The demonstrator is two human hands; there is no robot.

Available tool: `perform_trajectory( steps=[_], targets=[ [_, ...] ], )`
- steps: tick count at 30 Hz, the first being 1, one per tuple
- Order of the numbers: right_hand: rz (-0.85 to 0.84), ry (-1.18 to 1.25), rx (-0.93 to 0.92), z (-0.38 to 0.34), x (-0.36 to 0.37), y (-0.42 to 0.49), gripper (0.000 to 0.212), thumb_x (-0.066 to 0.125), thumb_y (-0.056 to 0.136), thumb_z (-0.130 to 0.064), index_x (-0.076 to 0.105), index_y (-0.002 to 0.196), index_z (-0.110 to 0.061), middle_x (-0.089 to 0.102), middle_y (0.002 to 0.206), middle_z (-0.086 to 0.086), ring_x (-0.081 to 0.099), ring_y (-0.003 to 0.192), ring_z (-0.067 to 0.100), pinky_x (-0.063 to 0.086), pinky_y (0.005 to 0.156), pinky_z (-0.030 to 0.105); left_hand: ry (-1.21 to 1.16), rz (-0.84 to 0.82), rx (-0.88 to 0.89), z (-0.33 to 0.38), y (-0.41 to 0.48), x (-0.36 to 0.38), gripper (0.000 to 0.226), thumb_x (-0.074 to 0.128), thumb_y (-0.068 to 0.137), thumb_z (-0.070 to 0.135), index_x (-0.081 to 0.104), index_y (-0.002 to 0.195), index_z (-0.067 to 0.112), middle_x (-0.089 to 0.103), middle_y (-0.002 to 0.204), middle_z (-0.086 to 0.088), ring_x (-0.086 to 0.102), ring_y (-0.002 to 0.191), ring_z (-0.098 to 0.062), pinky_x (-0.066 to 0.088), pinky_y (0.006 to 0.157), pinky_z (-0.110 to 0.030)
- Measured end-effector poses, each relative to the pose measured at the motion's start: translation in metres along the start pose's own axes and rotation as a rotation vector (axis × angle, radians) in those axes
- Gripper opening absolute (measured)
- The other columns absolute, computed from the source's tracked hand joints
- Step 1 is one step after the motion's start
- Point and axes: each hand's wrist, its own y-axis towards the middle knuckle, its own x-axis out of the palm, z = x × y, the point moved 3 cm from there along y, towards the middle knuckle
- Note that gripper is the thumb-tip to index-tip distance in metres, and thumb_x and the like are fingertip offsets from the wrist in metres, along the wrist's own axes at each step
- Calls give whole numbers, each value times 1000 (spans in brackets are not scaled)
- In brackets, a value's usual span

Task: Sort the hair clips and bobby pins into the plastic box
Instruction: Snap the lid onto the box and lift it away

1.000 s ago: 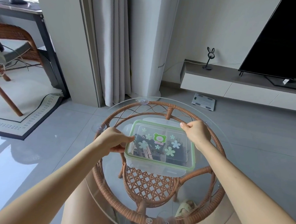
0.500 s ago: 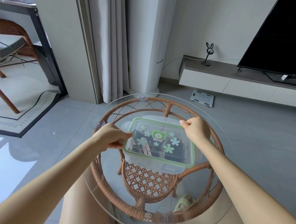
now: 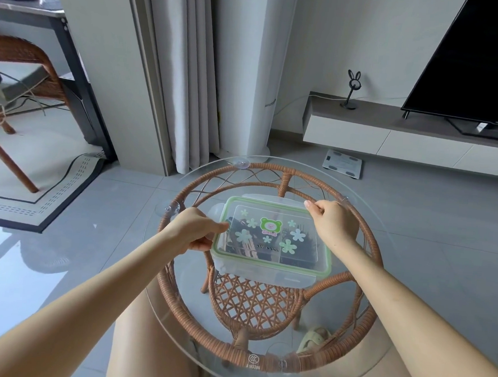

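Observation:
A clear plastic box (image 3: 266, 272) with a green-rimmed lid (image 3: 271, 236) sits in the middle of a round glass table (image 3: 383, 255). The lid has flower stickers and a bear sticker, and it lies on the box. Dark hair clips and bobby pins (image 3: 244, 245) show through the lid. My left hand (image 3: 194, 228) grips the box's left edge, thumb on top of the lid. My right hand (image 3: 331, 222) holds the far right corner, fingers curled on the rim.
The glass top rests on a rattan ring frame (image 3: 176, 300) with a woven shelf below. A slipper (image 3: 314, 336) lies under the table. Beyond are a curtain (image 3: 184, 76), a floor scale (image 3: 342, 163), a TV stand (image 3: 391, 133) and a rattan chair (image 3: 19, 66).
The view has shifted slightly between frames. My hands stay on the same edges of the closed box, which sits in the same place on the table.

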Motion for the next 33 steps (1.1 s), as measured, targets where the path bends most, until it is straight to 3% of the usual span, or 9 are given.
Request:
perform_trajectory(
  steps=[2, 4, 6, 10, 15, 19, 23, 28, 33],
  targets=[
    [25, 44, 19, 1, -3, -6, 39, 36, 92, -51, 62, 89, -21, 66, 92, 7, 59, 85, 29, 39, 58, 27, 14, 3, 4, -1, 1, 1, 28, 73, 77, 29, 63, 65, 6, 62, 64, -5, 58, 55, -15, 51, 48, -21],
    [84, -34, -1, -1, -16, -18, 46, 37, 92, -50, 56, 118, -17, 61, 116, 11, 55, 104, 32, 45, 73, 34, 28, 24, 19, -4, 3, 2, 29, 73, 77, 30, 64, 66, 5, 61, 65, -6, 56, 54, -15, 51, 47, -21],
    [93, -180, -35, -2, -29, -37, 55, 39, 90, -53, 50, 124, -11, 57, 122, 13, 53, 110, 32, 47, 77, 35, 55, 44, 34, -5, 3, 4, 31, 72, 78, 31, 62, 65, 5, 59, 65, -7, 54, 53, -16, 51, 46, -20],
    [-23, -345, -48, 5, -29, -66, 61, 34, 88, -59, 58, 102, -5, 64, 104, 13, 61, 91, 28, 42, 65, 30, 96, 68, 57, -4, 3, 2, 34, 73, 77, 33, 55, 64, 6, 54, 62, -6, 50, 48, -14, 46, 41, -19],
    [-11, -455, -44, -2, -31, -76, 64, 26, 91, -57, 60, 91, -2, 65, 90, 14, 63, 77, 28, 34, 56, 27, 491, 271, 163, 4, -4, 0, 62, 64, 80, 44, 44, 118, 0, 48, 71, -1, 45, 64, -15, 31, 47, -26],
    [-47, -444, -66, -2, -29, -73, 62, 23, 94, -53, 60, 79, -5, 57, 69, 9, 51, 59, 24, 28, 45, 23, 744, 189, 214, 5, -3, 8, 53, 43, 90, 50, 56, 82, -1, 51, 69, -7, 45, 57, -16, 28, 47, -26],
    [-83, -359, -90, -1, -23, -67, 59, 23, 96, -47, 59, 79, -5, 54, 68, 9, 48, 60, 23, 32, 48, 24, 797, 93, 198, 2, -2, 13, 67, 29, 96, 48, 57, 102, -12, 55, 85, -18, 45, 69, -22, 36, 66, -30],
    [-147, -350, -137, 0, -24, -62, 50, 21, 98, -40, 49, 71, -9, 48, 65, 8, 47, 61, 25, 30, 49, 27, 915, 38, 214, 4, -2, 16, 54, 19, 98, 44, 51, 80, 4, 48, 90, -13, 47, 83, -26, 37, 77, -32],
    [-324, -245, -114, 7, -20, -53, 57, 17, 99, -38, 38, 55, -10, 36, 51, 2, 43, 53, 21, 24, 44, 25, 912, 1, 241, 6, -1, 18, 53, 12, 101, 30, 57, 109, 3, 54, 86, -15, 56, 84, -29, 47, 84, -38]
  ],
)
